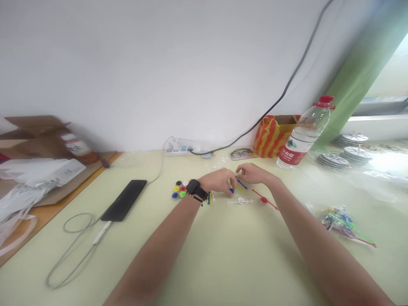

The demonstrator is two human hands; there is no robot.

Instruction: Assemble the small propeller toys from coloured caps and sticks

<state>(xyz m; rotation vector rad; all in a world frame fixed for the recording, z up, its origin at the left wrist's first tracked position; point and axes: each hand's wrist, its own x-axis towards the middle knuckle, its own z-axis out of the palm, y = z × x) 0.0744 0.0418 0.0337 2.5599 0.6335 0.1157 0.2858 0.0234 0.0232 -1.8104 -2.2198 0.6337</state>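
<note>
Head, two hands point(219, 180) point(251, 173), one loose red arrow point(264, 199)

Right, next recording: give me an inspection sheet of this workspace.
Surface: pale green tabletop; spills, nothing seen.
Job's things: round coloured pieces, white spinner, red spinner.
Clutter: phone, water bottle, striped bag, bagged parts.
Hands: left hand at a blue piece; right hand near a blue arrow; grips unclear.
Cables: pale cable at phone; dark cable reaches power strip.
Surroundings: white wall, green pillar.
</note>
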